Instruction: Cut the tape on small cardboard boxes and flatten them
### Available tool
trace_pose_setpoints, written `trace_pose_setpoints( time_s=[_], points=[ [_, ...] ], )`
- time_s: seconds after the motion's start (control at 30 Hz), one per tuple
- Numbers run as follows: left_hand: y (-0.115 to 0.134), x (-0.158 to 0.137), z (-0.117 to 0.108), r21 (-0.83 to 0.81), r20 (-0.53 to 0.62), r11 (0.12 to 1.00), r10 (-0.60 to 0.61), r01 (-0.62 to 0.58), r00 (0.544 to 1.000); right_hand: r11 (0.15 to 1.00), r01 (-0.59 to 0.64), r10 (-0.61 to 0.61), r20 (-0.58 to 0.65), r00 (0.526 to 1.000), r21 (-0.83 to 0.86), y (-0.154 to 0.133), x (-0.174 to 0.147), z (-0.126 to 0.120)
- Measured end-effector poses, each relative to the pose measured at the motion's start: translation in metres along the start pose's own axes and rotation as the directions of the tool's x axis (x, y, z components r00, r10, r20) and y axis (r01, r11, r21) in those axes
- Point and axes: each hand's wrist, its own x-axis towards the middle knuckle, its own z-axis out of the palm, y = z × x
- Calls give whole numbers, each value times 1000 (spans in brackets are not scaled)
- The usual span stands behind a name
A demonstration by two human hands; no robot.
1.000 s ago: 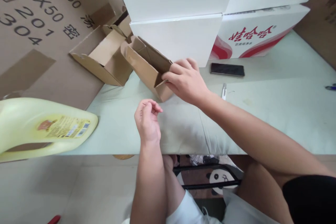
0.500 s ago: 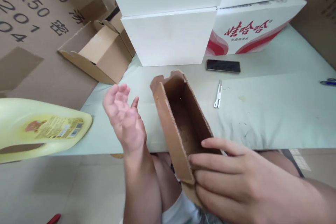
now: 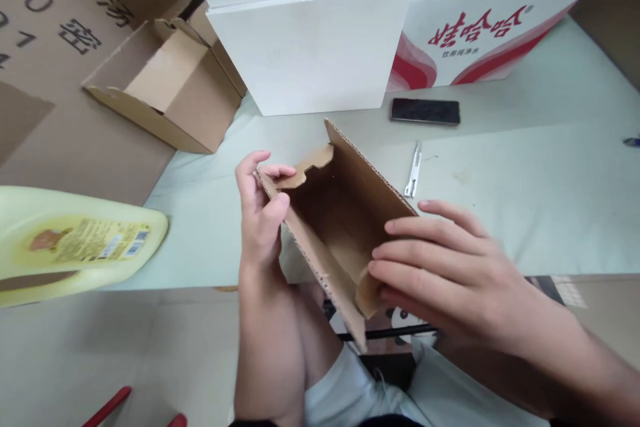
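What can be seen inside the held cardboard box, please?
Inside the cardboard box, brown walls and a shadowed bottom show. The right hand and near flap cover part of one end, hiding what lies behind.

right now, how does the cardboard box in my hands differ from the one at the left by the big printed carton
The held box has the left hand on one wall and the right hand at its end; no hand touches the left box.
The held box is close to your lap, while the left box sits farther back, beside the printed carton.
Both are brown cardboard with notched edges.
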Motion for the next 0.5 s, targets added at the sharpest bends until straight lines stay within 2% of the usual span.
trace_pose_setpoints(
  time_s=[0.1, 0.17, 0.27, 0.4, 0.5],
  points=[
    [-6, 1, 6, 44, 13, 998, 42, -43, 999, 993, -78, 68, -100, 993, -93, 10, -5, 13],
    [-8, 0, 10, 121, 12, 991, 63, -64, 998, 989, -138, 126, -187, 974, -54, 14, -8, 20],
    [-10, -2, 16, 214, 13, 975, 48, -50, 999, 970, -131, 177, -228, 957, 203, 19, -10, 27],
    [-10, -3, 23, 344, 21, 934, 89, -90, 996, 884, 9, 89, -187, 978, 467, 28, -12, 33],
    [-10, -2, 26, 418, 50, 899, 121, -131, 991, 814, -16, 184, -231, 956, 580, 38, -16, 39]
  ],
)
